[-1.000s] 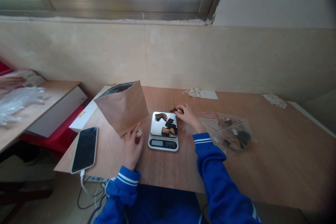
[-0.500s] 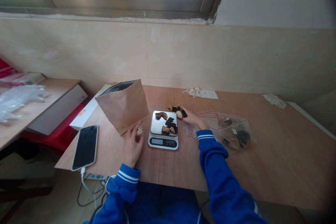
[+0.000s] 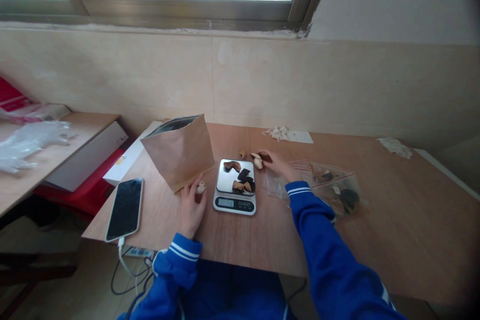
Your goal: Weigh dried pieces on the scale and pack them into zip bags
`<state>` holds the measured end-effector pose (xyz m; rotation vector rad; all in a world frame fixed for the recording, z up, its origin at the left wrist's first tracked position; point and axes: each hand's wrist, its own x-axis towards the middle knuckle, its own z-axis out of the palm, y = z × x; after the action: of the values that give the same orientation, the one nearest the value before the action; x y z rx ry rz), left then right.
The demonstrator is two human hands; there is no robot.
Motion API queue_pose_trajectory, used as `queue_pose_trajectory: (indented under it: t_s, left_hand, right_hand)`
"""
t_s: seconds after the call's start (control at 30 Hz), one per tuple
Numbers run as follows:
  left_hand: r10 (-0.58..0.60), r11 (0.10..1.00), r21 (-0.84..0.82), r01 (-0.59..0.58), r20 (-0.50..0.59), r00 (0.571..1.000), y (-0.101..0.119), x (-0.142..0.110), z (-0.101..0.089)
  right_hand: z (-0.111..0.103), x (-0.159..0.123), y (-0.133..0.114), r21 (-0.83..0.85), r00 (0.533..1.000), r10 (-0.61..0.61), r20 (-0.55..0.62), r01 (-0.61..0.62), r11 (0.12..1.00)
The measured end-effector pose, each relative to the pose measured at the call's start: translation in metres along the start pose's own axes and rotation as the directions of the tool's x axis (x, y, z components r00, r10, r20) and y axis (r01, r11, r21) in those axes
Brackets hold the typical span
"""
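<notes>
A small digital scale lies on the table, with several brown and black dried slices on its metal plate. Just left of it, my left hand rests with fingers curled around a pale dried piece, near the foot of an upright brown paper pouch whose top gapes. My right hand is closed on brown and cream dried slices beyond the scale's back right corner. One small tan piece lies behind the scale.
Clear zip bags with dark dried pieces lie to the right. A phone on a charging cable is at the left edge. White scraps lie along the wall. A second table holds crumpled plastic.
My right hand has shifted slightly and the slices at its fingertips have turned, showing more of their pale side. Fewer pieces lie behind the scale. My left hand stays put beside the pouch.
</notes>
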<state>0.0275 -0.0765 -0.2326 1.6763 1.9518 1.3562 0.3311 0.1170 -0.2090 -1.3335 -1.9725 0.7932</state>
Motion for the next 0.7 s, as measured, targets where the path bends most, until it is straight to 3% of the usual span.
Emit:
queue_pose_trajectory:
  t_s: [0.13, 0.5, 0.7]
  left_hand:
    - [0.004, 1.000, -0.008, -0.004, 0.000, 1.000, 0.000, 0.001, 0.000]
    - [-0.022, 1.000, -0.011, 0.022, 0.001, 1.000, 0.000, 0.000, -0.001]
    - [-0.028, 0.999, -0.018, 0.027, -0.013, 1.000, -0.001, 0.000, 0.000]
  right_hand:
    - [-0.003, -0.006, 0.008, -0.276, 0.999, -0.041, -0.011, 0.037, 0.960]
    - [0.007, 0.002, 0.009, -0.491, 0.999, -0.048, -0.025, 0.029, 0.871]
    - [-0.008, -0.001, 0.004, -0.547, 0.988, -0.033, -0.153, -0.057, 0.835]
